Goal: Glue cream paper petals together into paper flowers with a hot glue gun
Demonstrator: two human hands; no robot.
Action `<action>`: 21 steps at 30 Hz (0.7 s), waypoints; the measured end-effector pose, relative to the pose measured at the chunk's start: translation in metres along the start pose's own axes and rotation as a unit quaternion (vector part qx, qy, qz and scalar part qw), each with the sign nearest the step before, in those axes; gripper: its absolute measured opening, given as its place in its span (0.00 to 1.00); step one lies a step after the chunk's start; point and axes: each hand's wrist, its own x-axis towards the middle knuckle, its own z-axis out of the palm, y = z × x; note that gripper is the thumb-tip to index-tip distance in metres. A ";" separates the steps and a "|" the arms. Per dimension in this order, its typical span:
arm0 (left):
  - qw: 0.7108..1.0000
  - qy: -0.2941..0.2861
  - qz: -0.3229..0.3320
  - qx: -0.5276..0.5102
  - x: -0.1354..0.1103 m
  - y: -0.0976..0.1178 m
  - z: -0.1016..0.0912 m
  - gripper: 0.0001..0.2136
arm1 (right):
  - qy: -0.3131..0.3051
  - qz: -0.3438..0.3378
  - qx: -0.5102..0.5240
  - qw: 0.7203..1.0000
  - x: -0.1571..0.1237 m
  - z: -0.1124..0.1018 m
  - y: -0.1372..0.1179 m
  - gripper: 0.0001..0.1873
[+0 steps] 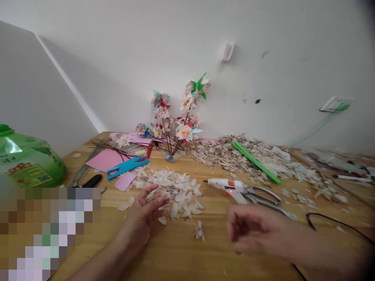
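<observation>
My left hand (149, 207) reaches over a pile of pale, dried petals (171, 181). Its fingers are apart, and the tips touch or nearly touch petals at the pile's front. Blurred by motion, my right hand (254, 230) hangs above the table at the right with curled fingers; whether anything is inside them does not show. Between the hands lies a small petal flower (199, 231) with a pinkish tip. A white glue gun (224, 184) with a red light rests just beyond my right hand, beside grey-handled scissors (265, 196).
Petal flowers on stems (184, 132) stand in a small clear holder (170, 157). Behind lies a large heap of dried petals (231, 156) with a green strip (256, 162). Blue cut paper (127, 167), pink paper (107, 160) and a green jug (32, 156) are left. A black cable (340, 218) runs right.
</observation>
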 end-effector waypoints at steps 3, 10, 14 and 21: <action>1.000 -0.013 -0.004 0.017 0.002 -0.004 -0.001 0.22 | 0.068 0.080 -0.245 0.964 -0.027 -0.038 0.036 0.11; 0.997 -0.038 0.001 0.062 0.008 -0.013 -0.001 0.23 | 0.303 0.028 -0.334 0.892 0.009 -0.071 0.096 0.17; 0.997 -0.042 0.000 0.068 0.010 -0.015 0.000 0.24 | 0.327 -0.027 -0.260 0.908 0.036 -0.060 0.096 0.18; 0.993 -0.079 -0.034 0.079 0.007 -0.019 0.003 0.26 | 0.368 -0.035 -0.173 0.913 0.048 -0.041 0.095 0.15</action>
